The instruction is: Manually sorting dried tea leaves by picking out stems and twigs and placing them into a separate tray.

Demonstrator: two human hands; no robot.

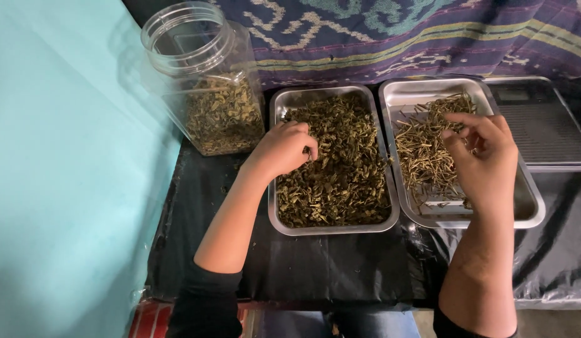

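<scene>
landmark = the rectangular steel tray of dark green dried leaves, mid-frame on black plastic sheeting.

far left of it: a pale turquoise wall or panel. just left & behind the tray's back-left corner: a clear square plastic jar w/ a round open mouth, lid off, upright, roughly a third full of the same kind of dried leaves.

over the tray's left half: the left hand, knuckles up, fingers curled down into the leaf pile, tips pinched together in the leaves; whether it's got a piece between them i can't tell.

just right of the tray, touching or nearly so: a second rectangular steel tray w/ a thinner scatter of pale stems & twigs, bare metal showing at front.

over that 2nd tray's right side: the right hand, raised, thumb & fingertips pinched close, maybe on a small bit, too small to tell.

further right, behind: a flat dark scale w/ a ribbed platform. behind the trays: a purple patterned woven cloth.
</scene>
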